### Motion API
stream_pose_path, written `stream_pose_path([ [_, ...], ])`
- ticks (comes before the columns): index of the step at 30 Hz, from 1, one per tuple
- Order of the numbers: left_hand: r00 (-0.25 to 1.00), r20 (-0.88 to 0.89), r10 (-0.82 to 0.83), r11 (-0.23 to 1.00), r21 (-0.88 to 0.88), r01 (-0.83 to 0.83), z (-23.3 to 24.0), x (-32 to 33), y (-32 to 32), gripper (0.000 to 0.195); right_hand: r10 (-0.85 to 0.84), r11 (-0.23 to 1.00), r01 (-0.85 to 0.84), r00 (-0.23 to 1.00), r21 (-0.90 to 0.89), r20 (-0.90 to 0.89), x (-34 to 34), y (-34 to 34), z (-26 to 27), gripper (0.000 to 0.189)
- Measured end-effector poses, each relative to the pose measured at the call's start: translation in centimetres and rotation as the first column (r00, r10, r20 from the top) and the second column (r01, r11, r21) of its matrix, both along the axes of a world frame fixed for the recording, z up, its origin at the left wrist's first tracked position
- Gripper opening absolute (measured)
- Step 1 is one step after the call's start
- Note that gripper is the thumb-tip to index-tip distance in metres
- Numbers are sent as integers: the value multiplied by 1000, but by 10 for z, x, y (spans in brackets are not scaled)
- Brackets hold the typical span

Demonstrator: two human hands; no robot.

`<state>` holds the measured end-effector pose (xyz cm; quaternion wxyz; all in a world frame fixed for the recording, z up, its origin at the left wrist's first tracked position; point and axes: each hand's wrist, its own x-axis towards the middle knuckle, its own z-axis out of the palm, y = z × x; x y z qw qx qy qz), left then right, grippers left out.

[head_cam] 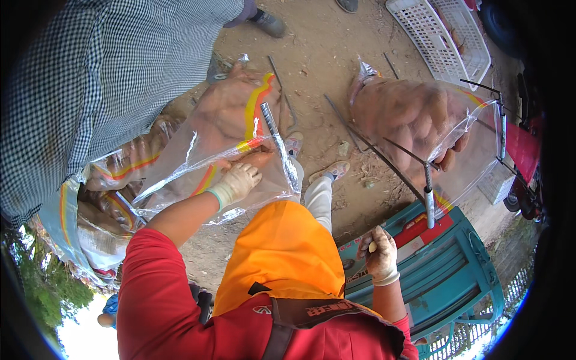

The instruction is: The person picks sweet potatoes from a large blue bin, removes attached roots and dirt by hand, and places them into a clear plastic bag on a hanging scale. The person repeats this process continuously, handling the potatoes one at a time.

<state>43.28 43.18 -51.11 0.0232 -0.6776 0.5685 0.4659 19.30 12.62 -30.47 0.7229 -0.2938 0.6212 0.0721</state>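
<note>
My left hand [237, 181], in a pale work glove, reaches into the mouth of a clear plastic bag [209, 119] with yellow and red stripes. Sweet potatoes [256, 159] fill the bag, and my fingers are beside the uppermost ones; whether they grip one is unclear. A metal rod frame [280, 146] spreads the bag's mouth. Low on the right, my right hand [382, 258], in a soiled glove, is closed around what looks like a small sweet potato [372, 246] with a pale broken end.
Another bag of sweet potatoes [405, 114] hangs open on a metal stand [427, 189]. A teal vehicle tailgate [427, 279] lies at right. White plastic crates [434, 42] stand at the far right. A person in a checked garment [112, 67] bends close at left, near more filled bags [121, 173].
</note>
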Motion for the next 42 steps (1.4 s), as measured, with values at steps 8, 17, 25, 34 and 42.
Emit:
stream_pose_path([
  [8, 900, 434, -35, 999, 43, 18, -8, 53, 38, 62, 33, 999, -33, 999, 19, 3, 0, 7, 3, 37],
  [17, 985, 168, 42, 953, 290, -90, 39, 84, -33, 78, 25, 999, -25, 1000, 25, 2, -4, 10, 5, 32],
  [25, 917, 278, 287, 809, 443, -388, 52, 59, 7, 89, 21, 999, -23, 998, 34, 58, 0, 17, 6, 32],
  [34, 385, 270, 883, 270, 380, -885, 46, 110, 0, 80, 5, 999, -5, 1000, 39, 10, -15, 16, 6, 32],
  [42, 367, 296, 882, 249, 369, -896, 14, 115, 10, 76, 11, 999, -14, 997, 33, 70, -23, 18, 4, 33],
])
